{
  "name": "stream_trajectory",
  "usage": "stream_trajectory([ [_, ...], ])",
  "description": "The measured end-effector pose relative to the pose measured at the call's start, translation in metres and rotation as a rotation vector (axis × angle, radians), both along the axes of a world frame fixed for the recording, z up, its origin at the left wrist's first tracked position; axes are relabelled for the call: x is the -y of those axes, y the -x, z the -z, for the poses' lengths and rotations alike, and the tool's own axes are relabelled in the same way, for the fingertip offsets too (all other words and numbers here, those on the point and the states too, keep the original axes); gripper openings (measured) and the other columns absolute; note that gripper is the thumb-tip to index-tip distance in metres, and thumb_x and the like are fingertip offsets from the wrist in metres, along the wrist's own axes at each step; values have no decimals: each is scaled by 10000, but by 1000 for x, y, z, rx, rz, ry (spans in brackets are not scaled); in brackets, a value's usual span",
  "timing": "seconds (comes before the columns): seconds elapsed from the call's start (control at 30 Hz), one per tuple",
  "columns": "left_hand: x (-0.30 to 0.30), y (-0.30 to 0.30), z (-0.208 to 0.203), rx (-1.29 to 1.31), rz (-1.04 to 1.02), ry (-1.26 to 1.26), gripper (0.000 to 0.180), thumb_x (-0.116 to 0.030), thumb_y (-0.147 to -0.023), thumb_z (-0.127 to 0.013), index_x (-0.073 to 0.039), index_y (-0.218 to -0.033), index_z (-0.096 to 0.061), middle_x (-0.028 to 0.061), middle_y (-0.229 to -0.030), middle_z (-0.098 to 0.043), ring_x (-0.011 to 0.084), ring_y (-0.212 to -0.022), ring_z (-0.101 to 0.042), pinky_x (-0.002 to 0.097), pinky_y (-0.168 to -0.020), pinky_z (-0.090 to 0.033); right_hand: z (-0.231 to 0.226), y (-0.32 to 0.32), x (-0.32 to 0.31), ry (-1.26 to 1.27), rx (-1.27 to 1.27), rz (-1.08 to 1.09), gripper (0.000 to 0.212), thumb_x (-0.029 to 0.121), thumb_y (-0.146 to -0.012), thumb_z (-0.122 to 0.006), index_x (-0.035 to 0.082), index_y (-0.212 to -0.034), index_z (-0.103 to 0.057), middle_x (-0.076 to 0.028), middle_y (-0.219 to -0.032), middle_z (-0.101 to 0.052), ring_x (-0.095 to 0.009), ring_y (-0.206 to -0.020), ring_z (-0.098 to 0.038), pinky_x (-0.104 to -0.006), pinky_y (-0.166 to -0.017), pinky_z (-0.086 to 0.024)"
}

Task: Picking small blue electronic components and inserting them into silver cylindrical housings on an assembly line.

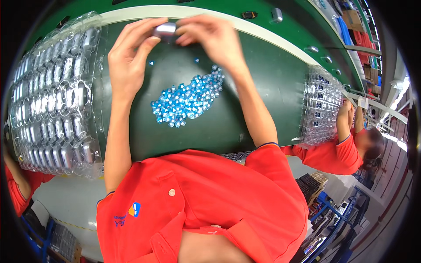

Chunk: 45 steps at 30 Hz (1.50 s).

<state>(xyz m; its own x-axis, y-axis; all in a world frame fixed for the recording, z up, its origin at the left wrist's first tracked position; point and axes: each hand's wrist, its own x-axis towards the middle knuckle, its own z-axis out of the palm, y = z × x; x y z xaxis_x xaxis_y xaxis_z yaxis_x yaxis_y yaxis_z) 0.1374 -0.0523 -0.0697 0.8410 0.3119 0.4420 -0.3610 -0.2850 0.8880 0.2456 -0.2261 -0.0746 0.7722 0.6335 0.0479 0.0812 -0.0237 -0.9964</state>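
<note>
My left hand (131, 55) grips a small silver-grey rounded case (165, 30) between thumb and fingers, at the far side of the dark green work surface (258, 105). Close by the case's right end is my right hand (212, 37), its fingers bent and smeared by motion; whether they hold anything I cannot tell. Between my forearms lies a heap of tiny blue-and-white pieces (184, 103). Two loose blue pieces, one (151, 62) near my left wrist and another (196, 60) below my right hand, sit apart from the heap.
Stacked clear plastic trays (94, 131) with silver cases stand at left; more clear trays (322, 107) stand at right. Beyond a pale rail (272, 33) runs a green belt (298, 28) carrying scattered silver cases (276, 15). Co-workers in red (340, 153) are on both sides.
</note>
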Motion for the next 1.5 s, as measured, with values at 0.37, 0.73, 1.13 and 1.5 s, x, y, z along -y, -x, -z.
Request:
stream_trajectory([
  [0.37, -16, 4, -3, -158, -32, 416, 311, -17, -946, -617, -25, -1256, -645, 38, -1225, -583, 159, -1069, -640, 282, -906, -535, 10, -78, 43, 746, 685, 575, 350, 232, -912, -678, -5, -1169, -667, -198, -996, -713, -252, -849, -725, -346, -774, -562],
  [0.73, -13, 0, -2, -160, -35, 441, 368, -65, -946, -644, 14, -1301, -587, 116, -1241, -633, 196, -1085, -650, 319, -905, -583, -31, 20, -28, -26, 256, 5, 470, -49, -845, -713, -21, -1299, -596, -132, -1108, -678, -149, -988, -652, -285, -889, -544],
  [1.13, -16, 7, 1, -209, -8, 431, 371, -73, -933, -665, 20, -1286, -600, 115, -1248, -637, 184, -1087, -642, 322, -905, -569, -22, 37, -34, 121, 547, 258, 258, 40, -810, -785, -47, -1042, -715, -125, -986, -745, -208, -916, -732, -296, -831, -589],
  [1.5, -13, 10, -12, -276, -13, 551, 363, -49, -935, -632, -17, -1294, -593, 119, -1153, -666, 174, -960, -669, 271, -796, -574, 0, 21, -27, -104, 45, -72, 402, 44, -913, -663, -24, -1299, -573, -142, -1143, -641, -201, -1018, -646, -341, -900, -534],
])
